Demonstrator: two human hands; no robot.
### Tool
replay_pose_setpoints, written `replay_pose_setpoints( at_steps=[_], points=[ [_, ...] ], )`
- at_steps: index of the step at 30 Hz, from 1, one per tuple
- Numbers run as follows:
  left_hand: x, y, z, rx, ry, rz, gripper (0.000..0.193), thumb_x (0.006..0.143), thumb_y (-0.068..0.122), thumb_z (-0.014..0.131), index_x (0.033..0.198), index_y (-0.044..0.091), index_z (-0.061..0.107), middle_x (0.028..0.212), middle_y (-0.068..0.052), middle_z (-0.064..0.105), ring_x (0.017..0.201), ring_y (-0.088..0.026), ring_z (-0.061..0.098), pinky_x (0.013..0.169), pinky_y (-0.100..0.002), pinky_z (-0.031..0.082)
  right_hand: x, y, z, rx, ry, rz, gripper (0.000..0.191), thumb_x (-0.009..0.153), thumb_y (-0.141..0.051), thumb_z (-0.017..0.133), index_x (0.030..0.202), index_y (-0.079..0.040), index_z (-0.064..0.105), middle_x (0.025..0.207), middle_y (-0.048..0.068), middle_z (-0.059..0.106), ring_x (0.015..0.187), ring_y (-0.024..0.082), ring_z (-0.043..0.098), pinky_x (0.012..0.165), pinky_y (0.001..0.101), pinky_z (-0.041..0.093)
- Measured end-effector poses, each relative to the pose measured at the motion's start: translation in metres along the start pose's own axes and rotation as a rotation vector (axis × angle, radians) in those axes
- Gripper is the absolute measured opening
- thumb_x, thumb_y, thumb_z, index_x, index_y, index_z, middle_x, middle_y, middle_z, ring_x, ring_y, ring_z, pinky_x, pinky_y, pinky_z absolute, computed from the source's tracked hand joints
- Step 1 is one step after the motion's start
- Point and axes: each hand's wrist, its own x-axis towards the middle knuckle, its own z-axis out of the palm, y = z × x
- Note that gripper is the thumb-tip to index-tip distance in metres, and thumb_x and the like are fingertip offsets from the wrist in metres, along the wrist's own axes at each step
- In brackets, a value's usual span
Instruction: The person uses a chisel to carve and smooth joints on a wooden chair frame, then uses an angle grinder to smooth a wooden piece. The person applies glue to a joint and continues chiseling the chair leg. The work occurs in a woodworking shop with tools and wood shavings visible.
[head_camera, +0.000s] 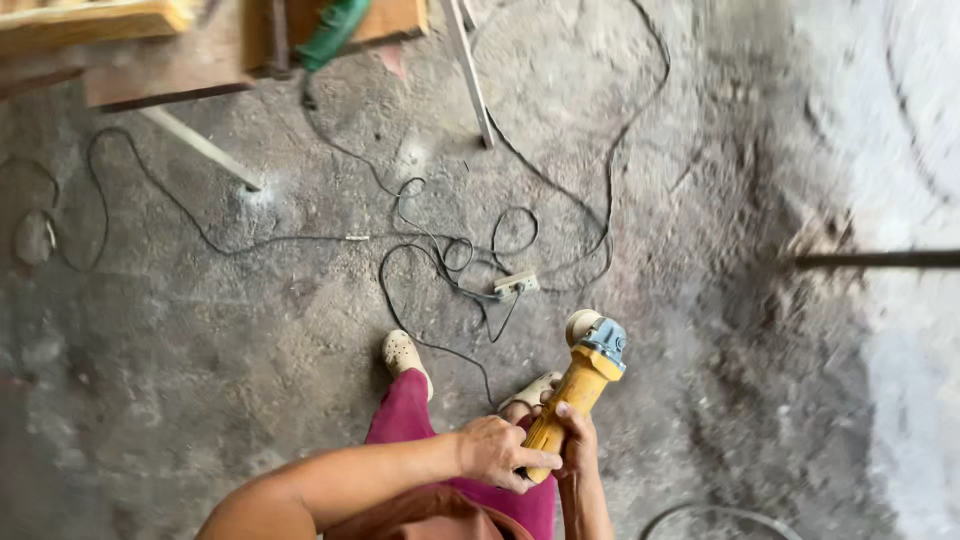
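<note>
Dusty grey concrete floor (200, 330) fills the view from above, scuffed and powdery, with a paler patch off to the right. Down at the bottom centre, both hands are on a yellow angle grinder (578, 388). It points up and away from the body, tilted to the right, its grey metal head and round pale disc at the far end, held in the air above the floor. The left hand (495, 452) is wrapped over the rear of the yellow body, fingers curled tight on it. The right hand (575, 438) grips from the other side, thumb laid up along the handle, fingers closed around it. Just below the tool, two feet in pale clogs (404, 355) stand on the concrete, and dark pink trousers (405, 412) show above them.

Thin black cables (440, 250) loop and tangle across the floor ahead of the feet, running to a small white socket block (516, 285) that lies just beyond the grinder's head. At the top edge, wooden boards (180, 50) and slim white legs (470, 75) of a stand show, with a green tool (333, 32) resting there. A dark bar (880, 259) juts in from the right.
</note>
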Motion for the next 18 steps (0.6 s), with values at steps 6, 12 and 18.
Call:
replay_pose_setpoints(
  at_steps=[6, 12, 18],
  points=[
    [0.007, 0.008, -0.064, -0.012, 0.198, 0.089, 0.049, 0.087, 0.040, 0.074, 0.135, 0.039, 0.066, 0.065, -0.012, 0.062, 0.059, -0.030, 0.066, 0.059, -0.045, 0.056, -0.013, -0.054, 0.098, -0.138, -0.161, -0.087, 0.062, 0.080, -0.018, 0.071, 0.136, -0.002, 0.049, 0.104, 0.012, 0.065, 0.090, 0.026, 0.067, 0.079, 0.0427, 0.059],
    [-0.031, -0.022, -0.165, -0.043, 0.338, 0.176, 0.038, 0.098, 0.034, 0.070, 0.135, 0.038, 0.066, 0.071, -0.002, 0.067, 0.055, -0.021, 0.065, 0.050, -0.037, 0.053, 0.009, -0.051, 0.226, -0.284, -0.298, -0.140, 0.064, 0.081, -0.020, 0.074, 0.137, -0.003, 0.048, 0.107, 0.013, 0.064, 0.092, 0.028, 0.066, 0.081, 0.0427, 0.058],
    [-0.089, -0.065, -0.261, 0.256, 0.424, 0.239, 0.043, 0.094, 0.038, 0.069, 0.136, 0.035, 0.064, 0.073, -0.010, 0.067, 0.056, -0.023, 0.065, 0.045, -0.036, 0.052, 0.020, -0.019, 0.346, -0.317, -0.403, -0.202, 0.063, 0.080, -0.017, 0.074, 0.137, -0.004, 0.049, 0.113, 0.012, 0.062, 0.103, 0.028, 0.065, 0.093, 0.0471, 0.057]
  ],
)
